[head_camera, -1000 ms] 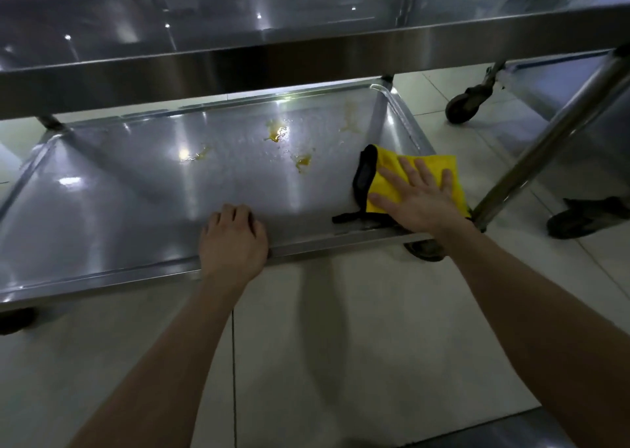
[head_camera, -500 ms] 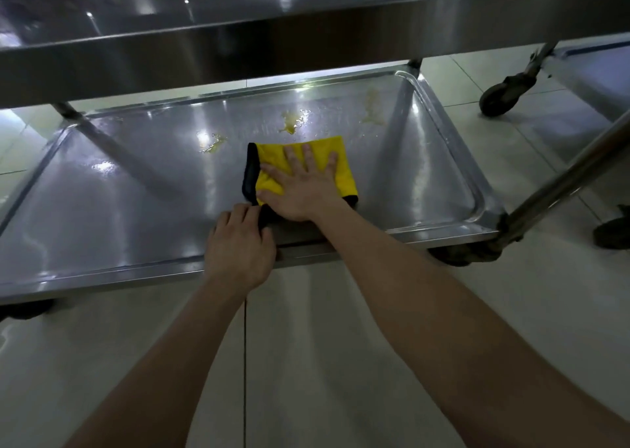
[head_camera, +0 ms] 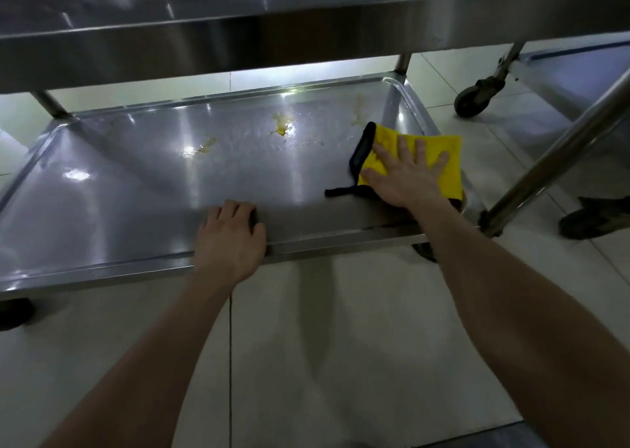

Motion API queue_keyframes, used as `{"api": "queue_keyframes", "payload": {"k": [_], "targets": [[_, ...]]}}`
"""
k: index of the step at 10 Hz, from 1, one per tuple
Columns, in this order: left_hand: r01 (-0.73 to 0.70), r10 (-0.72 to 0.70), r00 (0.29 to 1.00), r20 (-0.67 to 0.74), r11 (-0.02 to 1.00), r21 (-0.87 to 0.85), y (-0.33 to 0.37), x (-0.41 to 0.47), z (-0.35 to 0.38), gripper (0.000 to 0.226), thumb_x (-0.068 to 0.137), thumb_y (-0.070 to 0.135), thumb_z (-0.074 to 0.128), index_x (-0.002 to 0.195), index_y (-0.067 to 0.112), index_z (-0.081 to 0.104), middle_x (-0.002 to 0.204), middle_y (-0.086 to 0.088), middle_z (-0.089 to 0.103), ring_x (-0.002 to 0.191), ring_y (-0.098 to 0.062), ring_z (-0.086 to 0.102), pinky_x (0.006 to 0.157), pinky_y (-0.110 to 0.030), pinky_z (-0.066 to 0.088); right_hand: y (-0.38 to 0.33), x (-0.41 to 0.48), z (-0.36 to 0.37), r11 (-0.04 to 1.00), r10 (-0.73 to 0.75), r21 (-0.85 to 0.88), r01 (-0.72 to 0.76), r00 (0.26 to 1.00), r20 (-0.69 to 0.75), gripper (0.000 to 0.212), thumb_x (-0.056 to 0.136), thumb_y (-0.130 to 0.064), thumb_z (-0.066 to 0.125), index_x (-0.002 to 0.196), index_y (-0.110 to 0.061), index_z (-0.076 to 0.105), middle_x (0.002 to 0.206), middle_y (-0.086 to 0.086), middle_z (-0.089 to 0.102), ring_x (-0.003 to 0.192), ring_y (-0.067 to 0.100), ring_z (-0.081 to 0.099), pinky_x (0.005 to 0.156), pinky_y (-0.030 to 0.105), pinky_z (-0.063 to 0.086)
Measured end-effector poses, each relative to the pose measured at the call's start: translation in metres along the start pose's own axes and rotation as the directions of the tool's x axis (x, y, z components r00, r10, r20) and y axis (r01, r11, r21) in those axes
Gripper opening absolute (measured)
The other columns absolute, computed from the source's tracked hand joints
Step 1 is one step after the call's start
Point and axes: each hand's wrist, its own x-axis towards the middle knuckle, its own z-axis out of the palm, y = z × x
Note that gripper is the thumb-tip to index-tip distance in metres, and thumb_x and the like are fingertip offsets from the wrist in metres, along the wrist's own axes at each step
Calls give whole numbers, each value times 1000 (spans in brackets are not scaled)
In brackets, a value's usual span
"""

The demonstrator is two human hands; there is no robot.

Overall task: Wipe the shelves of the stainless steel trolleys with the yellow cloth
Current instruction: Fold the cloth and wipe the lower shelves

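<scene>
Head view. Swept back to the right end of the lower shelf [head_camera: 136, 192] from mid-shelf, where it lay just beside the left hand half a second ago: the yellow cloth [head_camera: 439, 161], black-edged, pressed flat under the right hand [head_camera: 405, 178], fingers straight and spread wide. Much the same spot as a second ago. Unmoved on the shelf's front lip: the left hand [head_camera: 228, 239], fingers curled over the edge and gripping it.

Right side of the cloth reaching onto the shelf's raised right rim, with a black corner trailing leftward across the steel. Bare steel open to the left of the cloth, through the middle and out to the far left end, bounded by a raised lip all round. Low headroom beneath the upper shelf [head_camera: 306, 38]. Slanted upright post [head_camera: 562, 154] just right of the cloth.

Counted: two hands, one cloth. Three yellowish stains on the lower shelf, one mid-back [head_camera: 283, 127], one further left [head_camera: 204, 144], one fainter toward the back right corner [head_camera: 358, 110], all apart from the cloth. Two shelves of the near trolley. Part of a second trolley [head_camera: 579, 72] at right. Two castors plainly seen, one on the second trolley [head_camera: 477, 94], one half hidden under the near right corner [head_camera: 424, 255].
</scene>
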Motion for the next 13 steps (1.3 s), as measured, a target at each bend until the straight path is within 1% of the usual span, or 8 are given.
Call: {"api": "queue_keyframes", "payload": {"k": [2, 3, 6, 8, 10, 11, 12, 13], "targets": [[-22, 17, 995, 100, 999, 47, -5, 8, -14, 49, 108, 30, 45, 153, 13, 54, 152, -13, 54, 141, -36, 46, 117, -48, 38, -160, -28, 25, 932, -360, -32, 362, 931, 57, 82, 91, -87, 17, 166, -54, 10, 179, -1, -4, 164, 37, -9, 114, 81, -12], [-22, 18, 995, 96, 999, 42, -4, 12, -13, 46, 109, 27, 48, 152, 14, 55, 151, -13, 54, 140, -36, 47, 116, -49, 39, -126, -17, 19, 921, -389, 11, 389, 919, 66, 85, 89, -89, 20, 165, -55, 10, 179, -9, -5, 165, 27, -8, 123, 70, -12], [-56, 45, 991, 127, 995, 88, -13, 10, -6, 51, 106, 32, 48, 154, 17, 50, 153, -14, 49, 138, -40, 44, 114, -50, 41, 56, -15, -5, 991, -137, 2, 137, 991, -6, 88, 88, -91, 21, 166, -51, 9, 179, -7, 0, 165, 22, -4, 131, 55, -5], [-75, 59, 987, 150, 992, 102, -11, 7, -7, 56, 107, 33, 45, 161, 19, 46, 164, -8, 43, 143, -38, 41, 121, -47, 37, 31, -86, 15, 974, -226, -25, 225, 965, -132, 82, 92, -86, 28, 166, -52, 17, 178, 0, 15, 164, 33, 10, 129, 62, 5], [-99, 97, 980, 174, 995, 5, -19, 5, -21, 57, 106, 28, 51, 163, 20, 46, 167, -6, 43, 150, -33, 38, 126, -45, 33, -44, -81, 10, 921, -385, 48, 385, 923, -12, 93, 75, -98, 24, 160, -61, 18, 178, -6, 11, 164, 30, 4, 125, 71, 2], [-62, 64, 997, 54, 998, -31, -49, 3, -31, 55, 102, 21, 60, 156, 14, 54, 161, -13, 51, 149, -36, 42, 125, -48, 34, -43, -75, 13, 942, -320, 70, 327, 943, -97, 97, 74, -103, 24, 161, -60, 16, 177, -4, 11, 163, 33, 6, 123, 74, 4], [45, -43, 998, -39, 997, 67, -86, -3, -38, 51, 103, 31, 48, 149, 13, 60, 152, -18, 58, 139, -43, 50, 118, -54, 41, -49, -76, 25, 949, -317, -34, 315, 943, -100, 100, 75, -103, 13, 164, -58, 8, 180, 2, -1, 164, 39, -3, 123, 75, -1], [82, -83, 997, 6, 993, 89, -103, -10, -35, 49, 103, 32, 46, 146, 15, 63, 147, -16, 60, 133, -42, 52, 113, -52, 46, -66, -69, 27, 957, -291, -38, 289, 952, -93, 99, 77, -103, 11, 165, -56, 7, 180, 4, 0, 163, 40, -5, 121, 77, -3]]}}
